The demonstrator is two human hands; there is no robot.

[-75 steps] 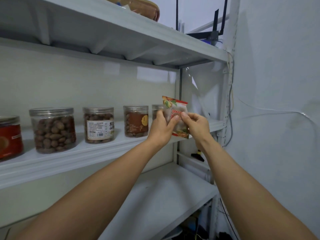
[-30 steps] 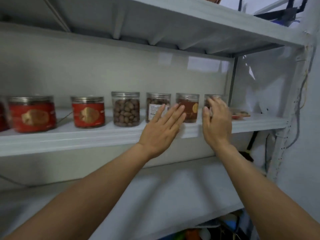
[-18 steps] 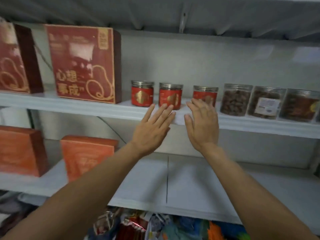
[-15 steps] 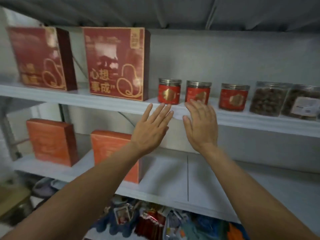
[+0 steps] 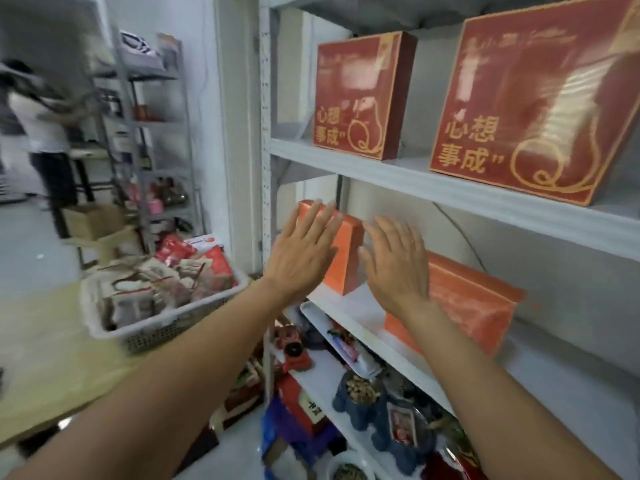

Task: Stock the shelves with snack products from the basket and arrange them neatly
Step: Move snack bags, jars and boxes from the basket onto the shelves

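View swung left, left hand [image 5: 300, 258], right hand [image 5: 394, 268] spread, empty

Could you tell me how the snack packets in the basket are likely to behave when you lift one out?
The snack packets look like thin pouches heaped loosely in the basket, so probably light and floppy. Their shiny wrap may be slippery, and neighbours could shift as one comes out.
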